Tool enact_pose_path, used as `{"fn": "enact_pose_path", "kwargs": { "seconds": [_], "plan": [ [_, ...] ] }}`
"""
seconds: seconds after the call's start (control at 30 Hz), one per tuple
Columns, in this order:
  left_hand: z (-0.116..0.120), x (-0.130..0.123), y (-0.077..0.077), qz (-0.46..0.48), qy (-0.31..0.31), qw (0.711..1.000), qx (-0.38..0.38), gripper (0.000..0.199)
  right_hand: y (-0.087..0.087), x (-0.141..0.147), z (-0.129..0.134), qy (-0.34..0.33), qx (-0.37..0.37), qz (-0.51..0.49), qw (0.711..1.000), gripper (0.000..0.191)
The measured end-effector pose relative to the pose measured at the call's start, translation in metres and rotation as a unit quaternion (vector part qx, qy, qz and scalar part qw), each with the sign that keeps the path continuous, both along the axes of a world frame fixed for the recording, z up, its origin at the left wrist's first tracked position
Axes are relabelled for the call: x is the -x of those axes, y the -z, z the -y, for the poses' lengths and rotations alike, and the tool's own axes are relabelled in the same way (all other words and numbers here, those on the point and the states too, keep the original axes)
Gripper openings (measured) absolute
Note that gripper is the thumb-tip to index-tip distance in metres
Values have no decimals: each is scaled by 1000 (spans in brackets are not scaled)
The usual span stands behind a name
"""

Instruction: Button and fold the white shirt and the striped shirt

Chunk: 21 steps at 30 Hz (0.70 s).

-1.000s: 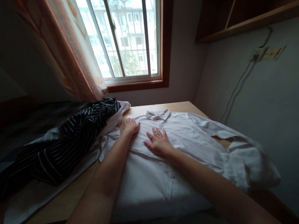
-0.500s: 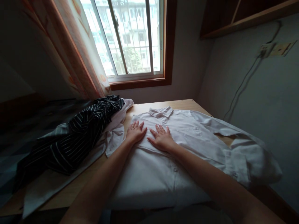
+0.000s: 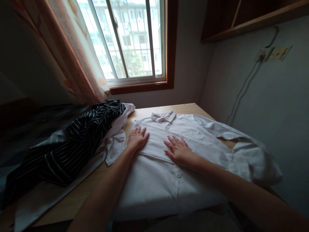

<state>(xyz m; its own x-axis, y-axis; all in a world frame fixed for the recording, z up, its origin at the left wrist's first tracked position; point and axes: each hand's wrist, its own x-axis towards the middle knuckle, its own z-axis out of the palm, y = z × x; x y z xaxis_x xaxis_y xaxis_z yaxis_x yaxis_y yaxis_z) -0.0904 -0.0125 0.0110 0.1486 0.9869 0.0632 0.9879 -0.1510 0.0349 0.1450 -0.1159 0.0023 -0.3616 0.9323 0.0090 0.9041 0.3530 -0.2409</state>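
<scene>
A white shirt (image 3: 154, 183) lies spread over the wooden table (image 3: 190, 108), its collar (image 3: 164, 116) toward the window and its lower part reaching the near edge. My left hand (image 3: 138, 138) rests flat on the folded layer at the shirt's left side, fingers apart. Palm down on the same layer, near the middle, is my right hand (image 3: 179, 149), fingers spread. Neither hand grips anything. One sleeve (image 3: 241, 141) stretches out to the right, its cuff (image 3: 238, 166) bent back toward the shirt.
Left of the shirt lies a heap of black striped cloth (image 3: 79, 138) with white cloth (image 3: 43, 203) under it. Behind the table are a window (image 3: 132, 42) and a curtain (image 3: 65, 48). A cord (image 3: 241, 90) hangs from a socket (image 3: 265, 54) on the right wall.
My right hand has slid to the right across the shirt, away from my left hand, which stays at the left side. The whole view has shifted slightly.
</scene>
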Motion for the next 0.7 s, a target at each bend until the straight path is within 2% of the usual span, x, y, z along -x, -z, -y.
{"fn": "enact_pose_path", "kwargs": {
  "seconds": [0.2,0.7],
  "plan": [
    [-1,0,1,-3,1,1000,-1,63,7,-36,20,-12,-32,16,999,63],
    [-5,6,5,16,16,998,-52,54,25,-106,56,42,-73,20,996,59]
  ]
}}
